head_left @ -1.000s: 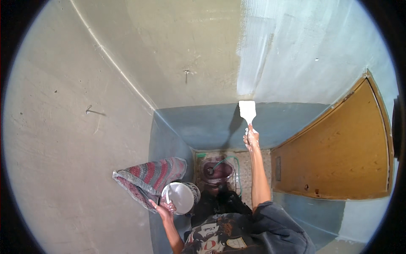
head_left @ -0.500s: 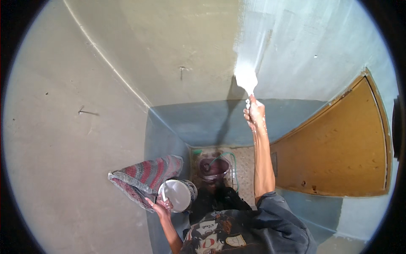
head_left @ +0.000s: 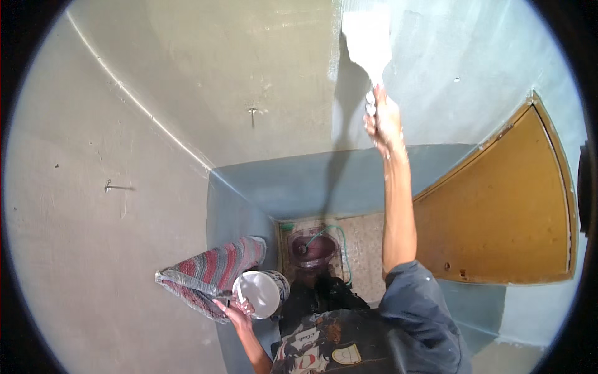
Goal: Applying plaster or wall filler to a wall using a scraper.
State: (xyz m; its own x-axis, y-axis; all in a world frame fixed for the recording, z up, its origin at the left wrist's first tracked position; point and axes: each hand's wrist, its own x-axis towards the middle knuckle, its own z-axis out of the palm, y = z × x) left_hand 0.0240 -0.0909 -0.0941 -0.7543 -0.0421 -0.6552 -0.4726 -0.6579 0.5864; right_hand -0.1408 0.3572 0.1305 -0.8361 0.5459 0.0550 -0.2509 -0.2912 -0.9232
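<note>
My right hand, spotted with white paint, is closed round the handle of a wide flat paintbrush. The brush head is thick with white and lies against the upper wall, at the edge between pale streaked paint and the bare beige part. Low on the left, my left hand grips the near side of a paint bucket holding white liquid. A pale strip runs from the fingers over the bucket's mouth; I cannot tell if it is the bail. White smears mark these fingers too.
A red and grey striped cloth hangs beside the bucket. Below, a dark red tub stands on the tiled floor with a green hose. A wooden door is at right. Hooks stick out of the walls.
My right hand has carried the paintbrush up the wall, with the arm reaching further. My left hand still holds the bucket in nearly the same place. The view has shifted slightly.
</note>
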